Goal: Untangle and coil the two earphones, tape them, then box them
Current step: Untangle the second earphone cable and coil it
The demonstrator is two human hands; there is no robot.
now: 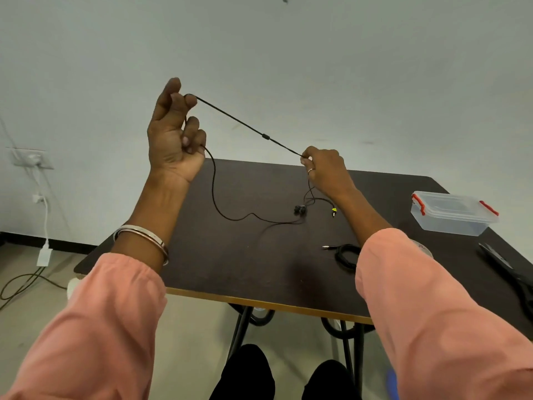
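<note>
Counter, dark top with light edge, carries everything. Clear plastic box with 2 red latches sits at the far right of the counter, lid on; contents can't be made out through the plastic, no readable label or writing anywhere. Black scissors lie near the right edge, just in front of the box. Left hand raised above the counter's far left corner, fingers curled round the black earphone cable, cable looped over the fingertips and running down from the palm. Right hand lower, over the counter's far middle, thumb and fingers pinching the same cable; stretch between the 2 hands is taut and straight with a small inline piece midway. Rest of this cable hangs slack onto the counter, ending in earbuds lying below the right hand. 2nd earphone lies already coiled on the counter beside the right sleeve, its plug sticking out to the left.
</note>
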